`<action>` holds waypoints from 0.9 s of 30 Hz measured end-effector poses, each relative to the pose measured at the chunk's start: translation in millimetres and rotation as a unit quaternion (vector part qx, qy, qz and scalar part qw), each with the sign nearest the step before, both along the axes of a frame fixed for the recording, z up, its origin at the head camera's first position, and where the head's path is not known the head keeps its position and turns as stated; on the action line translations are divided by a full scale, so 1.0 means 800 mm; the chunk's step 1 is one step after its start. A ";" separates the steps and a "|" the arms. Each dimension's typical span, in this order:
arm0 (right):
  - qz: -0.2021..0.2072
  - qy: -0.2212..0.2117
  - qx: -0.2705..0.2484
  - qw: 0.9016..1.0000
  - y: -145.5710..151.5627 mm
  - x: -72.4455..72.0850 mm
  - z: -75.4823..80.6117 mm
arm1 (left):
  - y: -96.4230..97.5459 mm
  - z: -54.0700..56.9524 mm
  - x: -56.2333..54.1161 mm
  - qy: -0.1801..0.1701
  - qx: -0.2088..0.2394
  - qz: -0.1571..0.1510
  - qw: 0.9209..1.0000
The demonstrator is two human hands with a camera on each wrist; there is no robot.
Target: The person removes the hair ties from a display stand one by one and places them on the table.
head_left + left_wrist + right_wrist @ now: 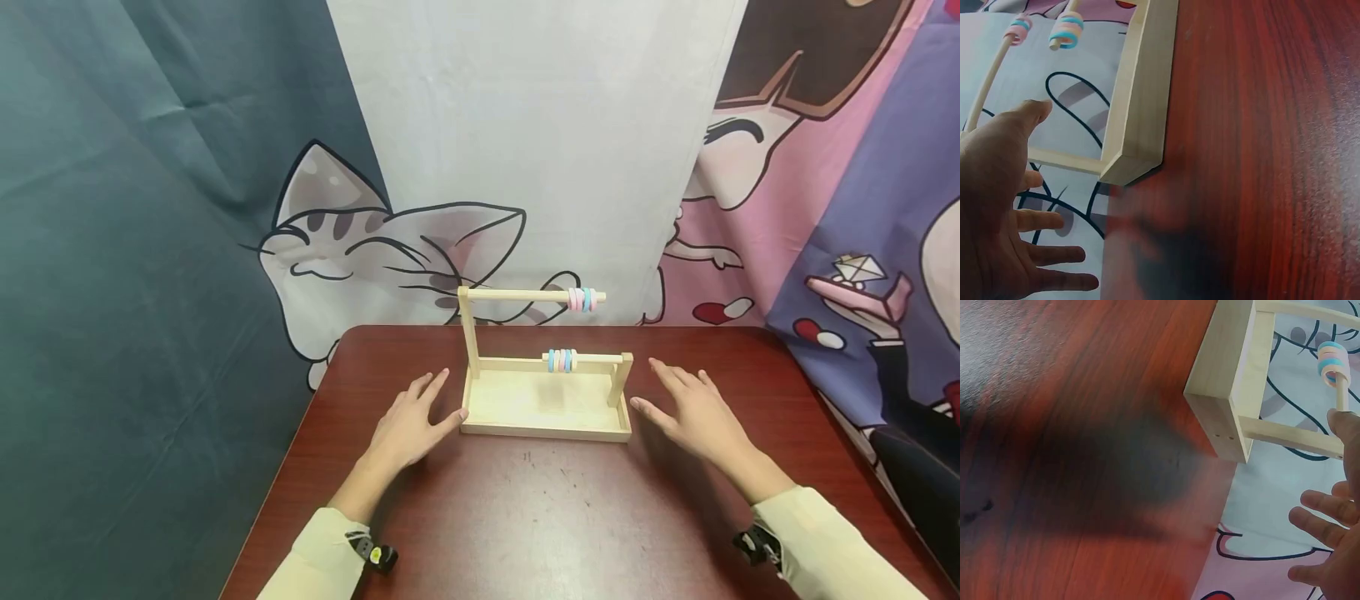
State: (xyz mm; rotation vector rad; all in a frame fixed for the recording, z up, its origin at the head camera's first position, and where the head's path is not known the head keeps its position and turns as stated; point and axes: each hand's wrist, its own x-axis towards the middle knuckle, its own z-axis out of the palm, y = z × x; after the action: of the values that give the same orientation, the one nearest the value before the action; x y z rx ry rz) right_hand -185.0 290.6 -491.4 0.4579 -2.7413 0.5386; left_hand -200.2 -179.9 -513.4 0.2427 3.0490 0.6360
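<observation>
A pale wooden stand [525,404] sits on the table, a shallow tray with two posts. From its taller left post an upper rod [517,295] runs right, carrying several pink, blue and white rings [582,300] near its free end. The shorter right post bears a lower rod [597,359] pointing left, with more pastel rings [561,361] at its tip. Beside the tray's left end is my left hand [411,423], fingers spread, thumb close to the tray edge; whether it touches is unclear. My right hand [697,417] hovers by the right end, fingers extended, holding nothing.
The dark red wooden table [525,517] has rounded far corners. Behind it hangs a printed cloth backdrop [555,125] with a cartoon cat. Each wrist wears a small black device, and pale sleeves cover the forearms.
</observation>
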 end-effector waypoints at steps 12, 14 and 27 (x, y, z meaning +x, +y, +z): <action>0.009 0.016 -0.016 1.000 -0.016 -0.016 0.004 | 0.005 -0.010 0.005 -0.008 0.005 -0.021 1.000; 0.012 0.021 -0.015 1.000 -0.018 -0.019 0.005 | 0.005 -0.011 0.005 -0.010 0.003 -0.019 1.000; 0.037 0.067 -0.023 0.997 -0.029 -0.031 0.007 | 0.010 -0.017 0.007 -0.015 0.001 -0.021 1.000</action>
State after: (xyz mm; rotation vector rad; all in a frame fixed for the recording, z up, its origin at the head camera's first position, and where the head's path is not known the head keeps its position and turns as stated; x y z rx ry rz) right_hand -209.6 267.4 -486.1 0.5639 -2.5884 0.5655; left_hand -194.4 -172.3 -526.8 0.2933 3.0066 0.6338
